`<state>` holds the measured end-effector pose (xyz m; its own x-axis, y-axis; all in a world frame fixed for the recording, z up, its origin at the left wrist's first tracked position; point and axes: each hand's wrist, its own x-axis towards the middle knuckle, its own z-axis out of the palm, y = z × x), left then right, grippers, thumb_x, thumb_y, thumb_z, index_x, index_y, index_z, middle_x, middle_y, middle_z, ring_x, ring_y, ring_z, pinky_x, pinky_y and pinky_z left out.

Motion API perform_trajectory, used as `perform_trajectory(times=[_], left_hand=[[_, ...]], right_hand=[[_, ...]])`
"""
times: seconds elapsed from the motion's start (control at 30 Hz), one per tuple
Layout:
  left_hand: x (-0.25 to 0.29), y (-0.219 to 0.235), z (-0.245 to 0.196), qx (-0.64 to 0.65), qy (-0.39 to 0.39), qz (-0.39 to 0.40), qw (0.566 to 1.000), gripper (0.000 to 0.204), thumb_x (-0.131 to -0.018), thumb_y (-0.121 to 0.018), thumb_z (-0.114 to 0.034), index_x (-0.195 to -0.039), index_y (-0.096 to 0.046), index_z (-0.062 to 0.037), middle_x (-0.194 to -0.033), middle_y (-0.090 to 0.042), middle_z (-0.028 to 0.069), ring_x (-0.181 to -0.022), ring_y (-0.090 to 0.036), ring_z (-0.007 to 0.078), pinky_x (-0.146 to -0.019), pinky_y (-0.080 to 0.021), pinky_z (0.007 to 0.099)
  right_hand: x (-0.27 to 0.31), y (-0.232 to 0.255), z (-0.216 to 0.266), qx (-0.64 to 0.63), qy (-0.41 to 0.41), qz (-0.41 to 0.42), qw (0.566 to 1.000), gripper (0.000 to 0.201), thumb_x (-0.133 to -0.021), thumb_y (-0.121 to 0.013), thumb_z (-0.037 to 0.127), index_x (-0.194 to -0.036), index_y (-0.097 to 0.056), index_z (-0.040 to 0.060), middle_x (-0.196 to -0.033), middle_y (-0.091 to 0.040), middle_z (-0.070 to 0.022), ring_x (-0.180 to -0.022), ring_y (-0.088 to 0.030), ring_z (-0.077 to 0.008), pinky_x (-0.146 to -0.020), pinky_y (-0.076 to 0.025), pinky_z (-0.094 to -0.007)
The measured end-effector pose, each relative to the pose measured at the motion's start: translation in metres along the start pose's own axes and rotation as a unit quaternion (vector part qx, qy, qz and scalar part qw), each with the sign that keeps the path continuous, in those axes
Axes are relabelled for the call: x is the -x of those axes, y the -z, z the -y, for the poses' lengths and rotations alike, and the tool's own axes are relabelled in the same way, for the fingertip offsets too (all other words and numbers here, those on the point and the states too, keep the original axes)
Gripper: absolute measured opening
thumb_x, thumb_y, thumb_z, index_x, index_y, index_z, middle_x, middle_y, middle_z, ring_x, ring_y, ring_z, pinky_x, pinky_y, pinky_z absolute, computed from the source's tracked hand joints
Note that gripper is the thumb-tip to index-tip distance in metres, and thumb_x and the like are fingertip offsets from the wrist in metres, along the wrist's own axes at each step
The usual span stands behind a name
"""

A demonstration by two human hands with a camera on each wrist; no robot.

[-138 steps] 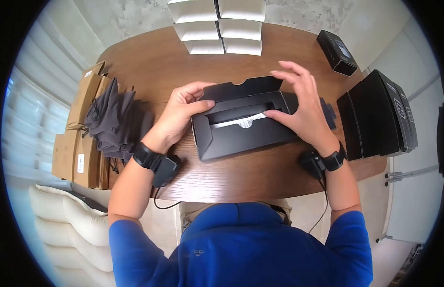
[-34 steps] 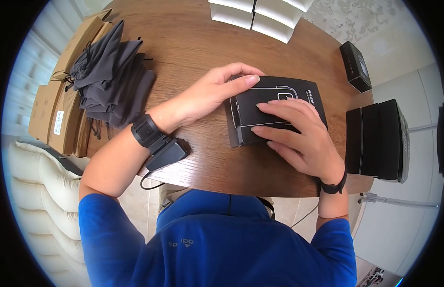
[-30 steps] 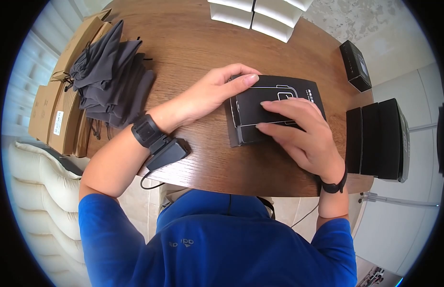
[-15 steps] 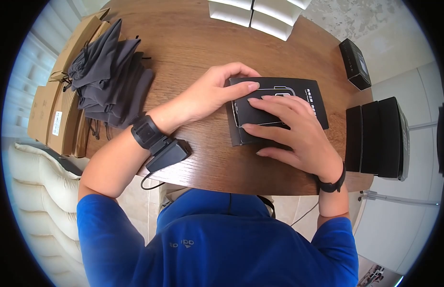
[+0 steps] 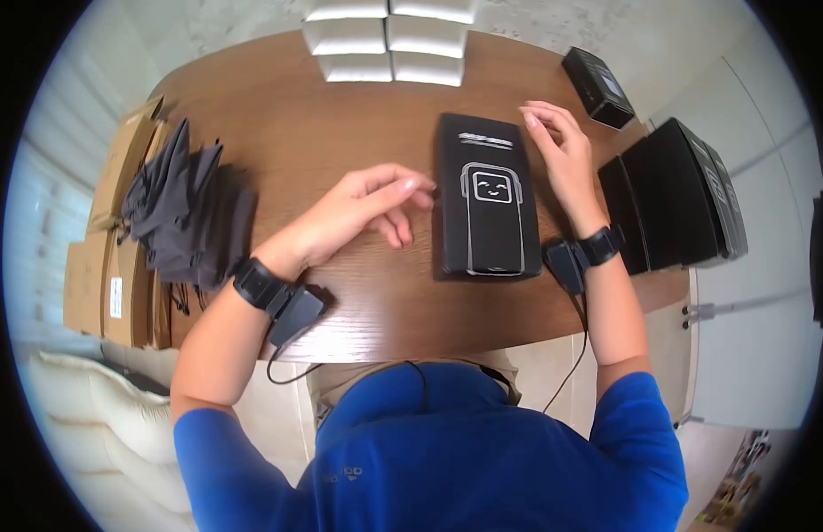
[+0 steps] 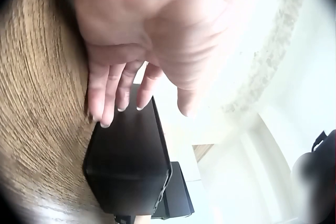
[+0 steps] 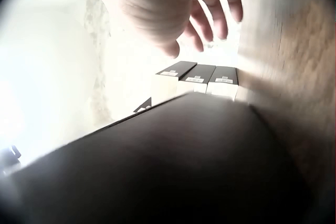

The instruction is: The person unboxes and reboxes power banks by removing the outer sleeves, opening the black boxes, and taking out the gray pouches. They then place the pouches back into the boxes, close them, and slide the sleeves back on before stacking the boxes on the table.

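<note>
head view: the box lay on the desk right of centre, long axis running up the frame, between left hand and right hand, just beside both, neither clearly nearer; fingers were loose, grasping nothing. left wrist: box lay below the fingers. right wrist: box spanned the bottom.

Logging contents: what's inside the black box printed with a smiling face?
Nothing shows inside the black box: its printed top and dark sides cover whatever it may hold.

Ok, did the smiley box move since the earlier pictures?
Yes: on the table, the smiley box turned; its lettered end, earlier toward the black boxes on the right, now points to the far edge.
</note>
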<state>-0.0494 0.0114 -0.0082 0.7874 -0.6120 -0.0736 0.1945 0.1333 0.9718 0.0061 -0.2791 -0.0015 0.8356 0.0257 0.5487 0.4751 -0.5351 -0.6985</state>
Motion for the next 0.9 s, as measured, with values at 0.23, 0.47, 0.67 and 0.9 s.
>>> perform_trajectory(times=[0.23,0.47,0.67,0.9], left_hand=[[-0.001,0.002,0.002,-0.022,0.072,0.007,0.997,0.041,-0.100,-0.045,-0.033,-0.110,-0.057,0.0052,-0.095,-0.066,0.0144,-0.074,-0.066,0.0163,-0.070,-0.056,0.0255],[0.010,-0.011,-0.009,-0.039,0.064,-0.009,0.997,0.034,-0.099,-0.048,-0.034,-0.107,-0.047,-0.0017,-0.104,-0.062,0.0204,-0.094,-0.065,0.0250,-0.085,-0.053,0.0334],[0.006,-0.015,-0.005,-0.012,0.061,-0.053,0.997,0.033,-0.098,-0.050,-0.032,-0.108,-0.038,-0.0024,-0.101,-0.060,0.0215,-0.088,-0.066,0.0248,-0.079,-0.057,0.0353],[0.004,-0.021,0.000,0.081,0.019,-0.017,0.996,0.051,-0.098,-0.050,-0.029,-0.133,-0.028,0.0007,-0.118,-0.055,0.0182,-0.092,-0.066,0.0275,-0.078,-0.059,0.0387]], right_hand=[[-0.001,0.002,-0.021,-0.100,-0.197,0.206,0.953,0.064,-0.099,-0.039,0.051,-0.114,-0.062,-0.0062,-0.109,-0.065,-0.0149,-0.104,-0.058,-0.0196,-0.095,-0.043,-0.0301],[0.014,0.002,0.025,-0.340,-0.174,0.371,0.847,0.063,-0.093,-0.060,0.031,-0.144,-0.035,0.0046,-0.135,-0.049,-0.0130,-0.117,-0.051,-0.0168,-0.099,-0.042,-0.0288],[0.015,-0.005,0.024,-0.406,-0.131,0.338,0.839,0.069,-0.089,-0.064,0.018,-0.147,-0.028,0.0038,-0.145,-0.039,-0.0175,-0.131,-0.041,-0.0234,-0.107,-0.036,-0.0331],[0.014,0.004,0.044,-0.389,-0.091,0.326,0.857,0.074,-0.087,-0.068,0.018,-0.148,-0.027,0.0088,-0.145,-0.036,-0.0185,-0.115,-0.055,-0.0214,-0.095,-0.048,-0.0320]])
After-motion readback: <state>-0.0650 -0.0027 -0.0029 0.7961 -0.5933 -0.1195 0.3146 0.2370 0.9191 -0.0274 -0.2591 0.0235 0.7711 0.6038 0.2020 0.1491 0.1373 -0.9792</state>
